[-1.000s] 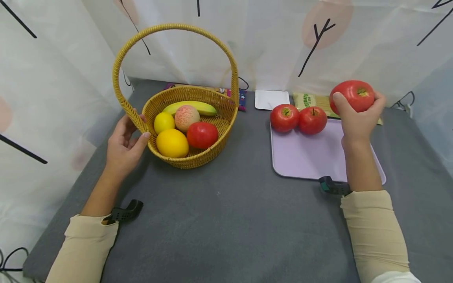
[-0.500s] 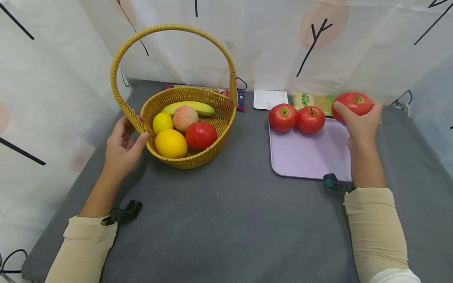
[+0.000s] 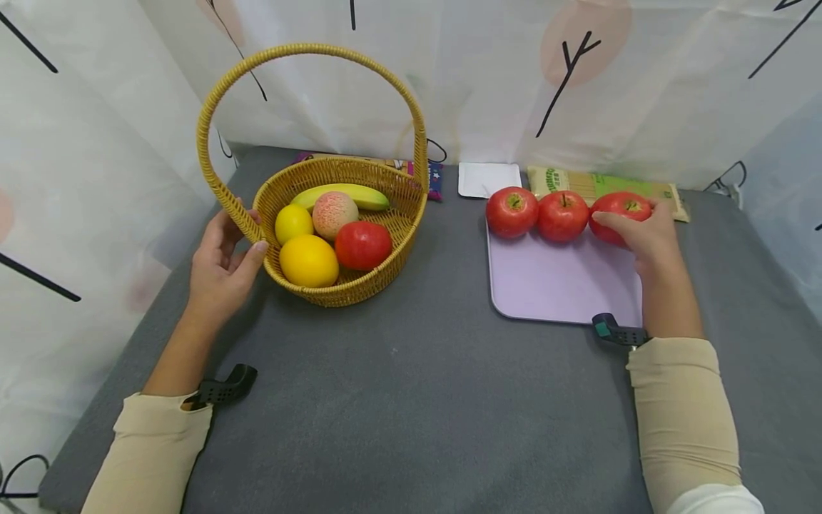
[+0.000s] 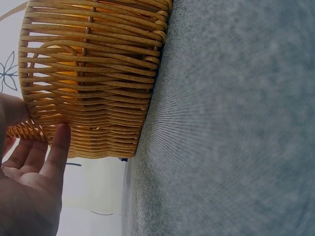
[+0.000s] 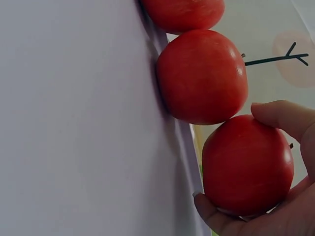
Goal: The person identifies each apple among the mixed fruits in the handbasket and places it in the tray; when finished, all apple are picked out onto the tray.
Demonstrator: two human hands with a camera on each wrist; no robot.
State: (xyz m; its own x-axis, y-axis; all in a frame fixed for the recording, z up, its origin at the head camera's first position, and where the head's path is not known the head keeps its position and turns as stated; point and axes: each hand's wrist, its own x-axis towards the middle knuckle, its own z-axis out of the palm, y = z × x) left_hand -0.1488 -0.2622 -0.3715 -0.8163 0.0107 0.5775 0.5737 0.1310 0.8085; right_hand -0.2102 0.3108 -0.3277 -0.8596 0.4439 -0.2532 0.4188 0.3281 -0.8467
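At the tray's far right my right hand (image 3: pixel 653 239) grips a red apple (image 3: pixel 618 214), thumb on one side and fingers on the other. In the right wrist view that held apple (image 5: pixel 246 167) lies right against a middle apple (image 5: pixel 204 78). Another apple (image 3: pixel 511 212) sits at the far left, completing a row along the back of the lilac tray (image 3: pixel 565 289). My left hand (image 3: pixel 221 268) holds the wicker basket (image 3: pixel 349 293) where its handle meets the rim. Seen from the left wrist, fingertips (image 4: pixel 61 135) touch the woven wall.
Inside the basket lie a banana (image 3: pixel 343 194), a peach (image 3: pixel 335 214), a red fruit (image 3: pixel 363 245) and two yellow fruits. Behind the tray are a white square packet (image 3: pixel 488 180) and a noodle packet (image 3: pixel 578 184). A patterned curtain (image 3: pixel 488 86) hangs behind the grey table.
My right hand has lowered the apple, from above the tray's back right down and leftward beside the other two. The left hand keeps its hold on the basket.
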